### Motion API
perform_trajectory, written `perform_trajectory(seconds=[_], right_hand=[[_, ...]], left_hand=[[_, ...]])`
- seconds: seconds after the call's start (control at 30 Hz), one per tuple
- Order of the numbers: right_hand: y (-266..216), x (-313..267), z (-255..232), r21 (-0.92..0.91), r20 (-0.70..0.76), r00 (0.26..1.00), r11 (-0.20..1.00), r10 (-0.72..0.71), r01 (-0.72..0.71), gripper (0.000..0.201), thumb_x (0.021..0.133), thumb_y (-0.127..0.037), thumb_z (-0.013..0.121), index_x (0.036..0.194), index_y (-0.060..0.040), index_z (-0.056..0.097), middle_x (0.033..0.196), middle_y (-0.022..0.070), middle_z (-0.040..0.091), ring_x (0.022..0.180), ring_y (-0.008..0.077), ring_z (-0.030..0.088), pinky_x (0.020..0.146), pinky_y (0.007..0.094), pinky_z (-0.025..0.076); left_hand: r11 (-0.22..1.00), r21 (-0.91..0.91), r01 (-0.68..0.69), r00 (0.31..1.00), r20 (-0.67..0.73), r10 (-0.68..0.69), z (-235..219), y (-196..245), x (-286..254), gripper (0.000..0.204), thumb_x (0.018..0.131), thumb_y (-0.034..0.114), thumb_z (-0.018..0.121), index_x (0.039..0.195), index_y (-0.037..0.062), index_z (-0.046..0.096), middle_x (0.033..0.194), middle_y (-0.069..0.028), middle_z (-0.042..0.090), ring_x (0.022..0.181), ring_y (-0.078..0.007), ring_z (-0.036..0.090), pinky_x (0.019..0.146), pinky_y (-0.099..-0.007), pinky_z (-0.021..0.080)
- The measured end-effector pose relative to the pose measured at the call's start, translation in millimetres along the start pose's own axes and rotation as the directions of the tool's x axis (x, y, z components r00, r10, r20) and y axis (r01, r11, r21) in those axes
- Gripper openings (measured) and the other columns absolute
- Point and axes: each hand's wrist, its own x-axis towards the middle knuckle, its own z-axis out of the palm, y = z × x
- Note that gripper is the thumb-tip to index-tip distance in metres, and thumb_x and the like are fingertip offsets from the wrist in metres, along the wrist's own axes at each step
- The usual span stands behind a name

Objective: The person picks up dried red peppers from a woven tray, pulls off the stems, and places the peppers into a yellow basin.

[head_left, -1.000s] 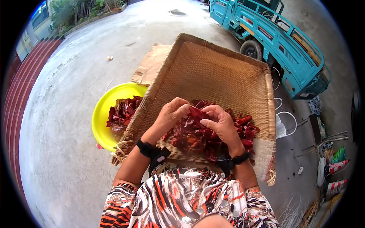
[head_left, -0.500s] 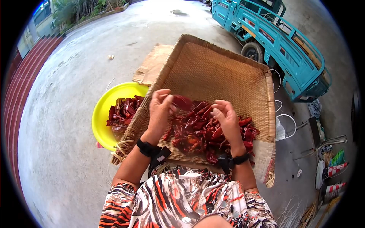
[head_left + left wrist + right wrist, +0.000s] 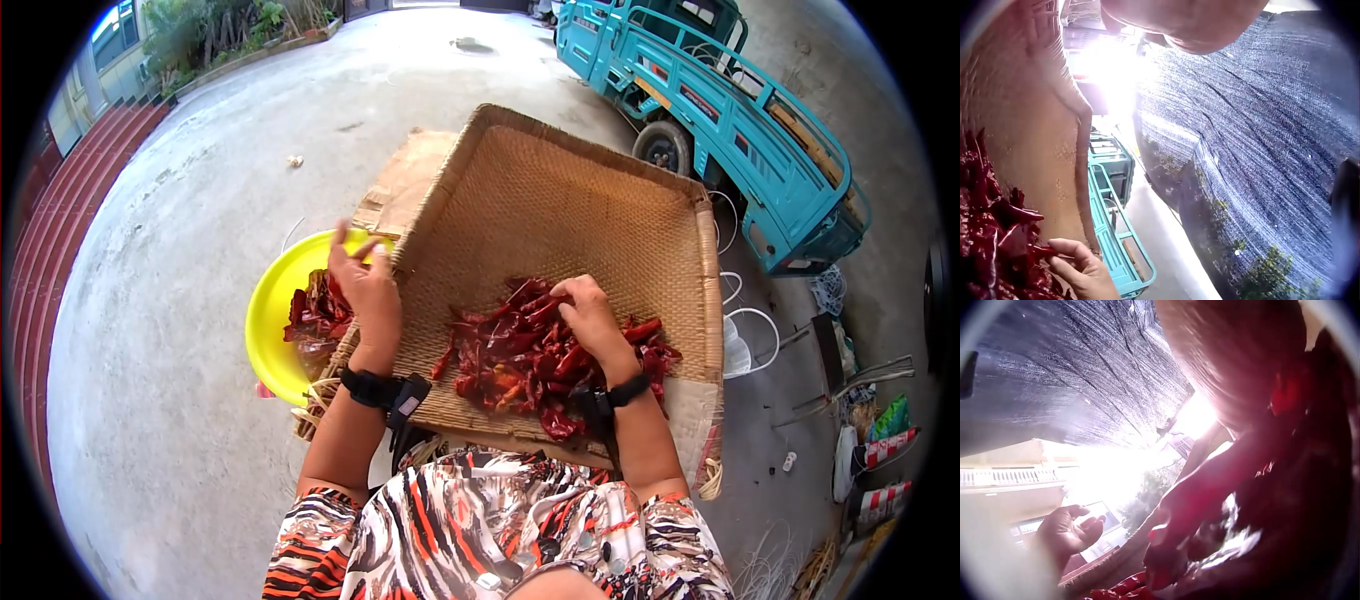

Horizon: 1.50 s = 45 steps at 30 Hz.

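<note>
Dried red chili peppers lie heaped in the lower part of a large woven basket. At the right of this heap is my right hand; in the left wrist view its thumb and forefinger pinch a chili pepper. My left hand is raised over the basket's left rim beside a yellow basin, fingers spread and nothing in them. More red chilies fill part of that basin. In the right wrist view, the left hand appears with loosely bent fingers.
A piece of cardboard lies behind the basin. Back right stands a blue-green cargo tricycle. A white bucket and a metal-framed stool are to the right, red steps far left.
My left hand carried a chili leftward from the basket to the basin and let it go. My right hand parted from it and came down onto the heap, taking hold of another chili.
</note>
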Motion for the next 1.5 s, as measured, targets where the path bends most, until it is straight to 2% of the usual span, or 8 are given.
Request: perform_trajectory(seconds=[0.2,0.4,0.77,0.87,1.07,1.13,1.37,1.5], right_hand=[[-38.2,-9.4,-33.1,0.087,-0.053,0.994,0.992,0.092,-0.087,0.016,0.08,0.004,0.065,0.095,-0.0018,0.066,0.091,0.0079,0.06,0.084,0.0192,0.061,0.075,0.0296,0.05],[-73.2,-15.4,-41.5,0.364,-0.053,0.979,0.917,0.196,-0.164,0.015,0.084,-0.001,0.066,0.099,-0.0027,0.066,0.092,0.0059,0.062,0.085,0.015,0.063,0.076,0.0292,0.051],[-81.3,-16.6,-23.3,0.524,0.021,0.984,0.836,0.177,-0.162,0.015,0.088,-0.003,0.064,0.103,-0.0017,0.064,0.093,0.0023,0.064,0.085,0.0108,0.06,0.077,0.0255,0.049],[-80.7,-11.0,-22.4,0.628,0.038,0.96,0.741,0.277,-0.239,0.018,0.089,-0.007,0.064,0.107,-0.0013,0.063,0.097,0.0048,0.065,0.088,0.0134,0.062,0.079,0.0276,0.05],[-23.9,0.9,-11.8,0.366,-0.079,0.964,0.907,0.252,-0.207,0.024,0.091,-0.016,0.063,0.11,-0.0015,0.062,0.1,0.0096,0.064,0.09,0.0188,0.063,0.08,0.0322,0.051],[-16.5,1.4,-9.6,0.233,-0.015,0.981,0.954,0.196,-0.187,0.025,0.089,-0.016,0.064,0.11,-0.0014,0.062,0.102,0.011,0.064,0.091,0.021,0.063,0.08,0.0337,0.052],[3.3,6.8,17.4,-0.108,0.134,0.99,0.994,0.032,-0.018,0.024,0.084,-0.01,0.062,0.107,-0.0107,0.066,0.105,0.0137,0.061,0.106,0.0331,0.057,0.091,0.0415,0.048],[-6.0,6.8,14.1,-0.169,0.168,0.983,0.985,0.072,-0.043,0.02,0.082,-0.006,0.061,0.1,-0.0104,0.068,0.102,0.0134,0.061,0.103,0.033,0.057,0.09,0.042,0.047]], left_hand=[[0.93,-0.04,0.366,0.587,0.786,-0.197,8.2,4.7,-17.8,0.025,0.094,0.013,0.06,0.117,0.0048,0.057,0.103,-0.0038,0.064,0.085,-0.0103,0.063,0.075,-0.0242,0.051],[0.945,-0.007,0.326,0.388,0.913,-0.127,17.9,16.4,-40.0,0.041,0.092,0.027,0.069,0.122,0.0024,0.055,0.103,-0.0059,0.061,0.088,-0.0096,0.059,0.074,-0.0236,0.05],[0.875,0.014,0.483,0.297,0.938,-0.179,18.4,23.5,-43.6,0.024,0.098,0.027,0.059,0.103,0.0037,0.062,0.086,0.0006,0.064,0.078,-0.0056,0.059,0.071,-0.0216,0.05],[0.795,-0.072,0.603,0.383,0.9,-0.209,17.3,24.2,-44.9,0.02,0.098,0.024,0.058,0.1,0.0045,0.061,0.086,0.0012,0.063,0.078,-0.0057,0.058,0.072,-0.0231,0.049],[0.662,-0.625,0.414,0.91,0.308,-0.278,13.7,11.5,-25.1,0.02,0.102,0.032,0.049,0.103,0.0121,0.052,0.086,-0.0027,0.058,0.069,-0.0134,0.057,0.062,-0.0273,0.049],[0.666,-0.666,0.336,0.923,0.093,-0.373,3.6,6.4,-8.1,0.032,0.102,0.04,0.046,0.116,0.0108,0.046,0.101,-0.0066,0.057,0.072,-0.0171,0.059,0.066,-0.029,0.051],[0.458,-0.726,0.512,0.795,0.199,-0.574,-8.0,-16.9,2.6,0.06,0.095,0.044,0.053,0.136,0.0063,0.032,0.127,-0.0158,0.048,0.093,-0.0253,0.059,0.078,-0.0377,0.054],[0.586,-0.492,0.644,0.764,0.387,-0.516,5.5,-6.3,-11.9,0.03,0.092,0.015,0.059,0.119,0.0034,0.052,0.091,-0.0059,0.063,0.069,-0.0134,0.061,0.063,-0.0245,0.052]])
